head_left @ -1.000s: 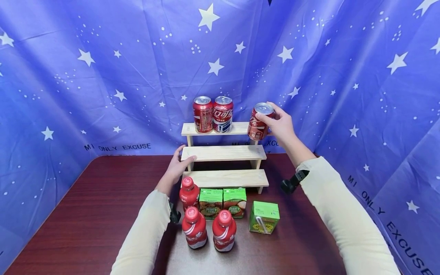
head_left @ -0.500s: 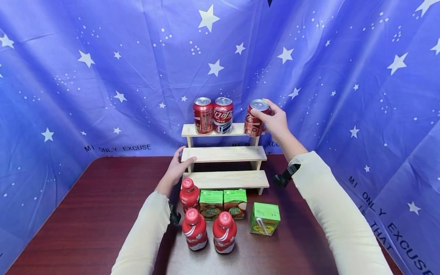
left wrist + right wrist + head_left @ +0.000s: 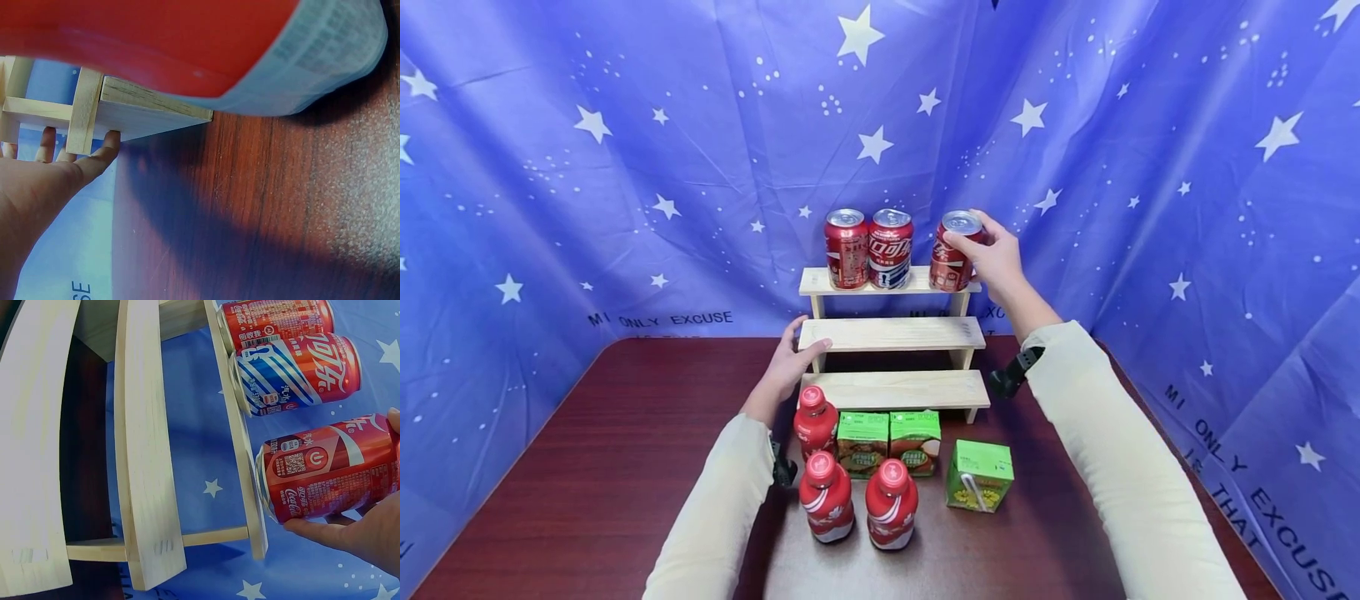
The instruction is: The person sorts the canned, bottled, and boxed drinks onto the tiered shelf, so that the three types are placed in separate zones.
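In the head view, my right hand (image 3: 998, 260) grips a red Coca-Cola can (image 3: 950, 258) by its upper part. The can is upright at the right end of the top step of a three-step wooden stand (image 3: 891, 335), its base right at the board in the right wrist view. Two more cola cans, a left one (image 3: 847, 250) and a right one (image 3: 891, 250), stand side by side on that step, a gap away. My left hand (image 3: 787, 365) holds the stand's left side at the middle step, thumb in front and fingers behind.
Before the stand are red bottles: one (image 3: 816, 423) near my left wrist, two (image 3: 827, 504) (image 3: 891, 508) nearer the front. Two green drink cartons (image 3: 862, 442) (image 3: 914, 442) stand against the lowest step. Another carton (image 3: 979, 477) is to their right. A blue star curtain (image 3: 700, 167) hangs behind.
My right hand has carried its can leftward, from beyond the top step's right end to over that end. The left hand has stayed on the stand.
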